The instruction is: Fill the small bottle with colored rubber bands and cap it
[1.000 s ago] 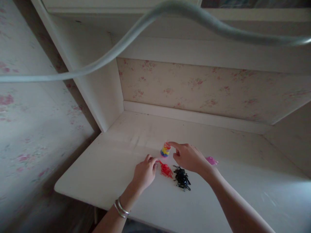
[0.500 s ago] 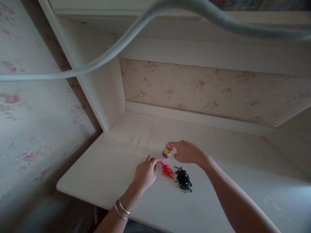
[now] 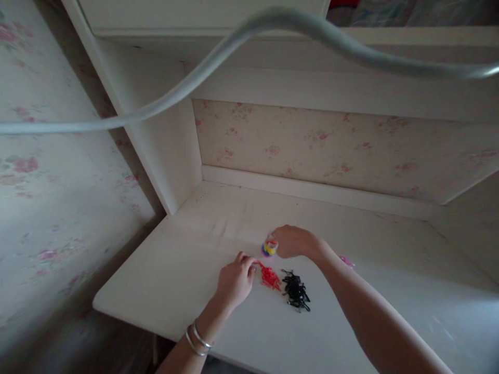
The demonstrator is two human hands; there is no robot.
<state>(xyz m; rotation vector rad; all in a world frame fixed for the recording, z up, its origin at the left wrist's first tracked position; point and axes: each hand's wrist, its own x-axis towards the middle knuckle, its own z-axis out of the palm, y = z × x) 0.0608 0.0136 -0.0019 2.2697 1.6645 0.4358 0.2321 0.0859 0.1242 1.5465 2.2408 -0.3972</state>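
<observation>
A small clear jar (image 3: pixel 268 248) with bands of blue, yellow and red inside stands on the white desk. My right hand (image 3: pixel 294 241) is closed at the jar's right side and rim, its fingertips hidden. My left hand (image 3: pixel 236 278) pinches a strand at the upper left edge of a loose pile of small red rubber bands (image 3: pixel 270 278). To the right of that pile lies a heap of small black rubber bands (image 3: pixel 296 291), which neither hand touches. Two silver bangles (image 3: pixel 198 338) circle my left wrist.
A small pink object (image 3: pixel 346 261) lies beyond my right forearm. The white desk (image 3: pixel 163 280) has side panels and a low back ledge. Overhead, a pale cable (image 3: pixel 175 93) crosses in front of the shelf (image 3: pixel 202 18). Floral wallpaper (image 3: pixel 47 208) covers the left wall.
My right hand has shifted slightly left and closed in against the jar; its index finger and thumb showed apart before. The left hand keeps its pinch at the red pile. The view has tilted slightly.
</observation>
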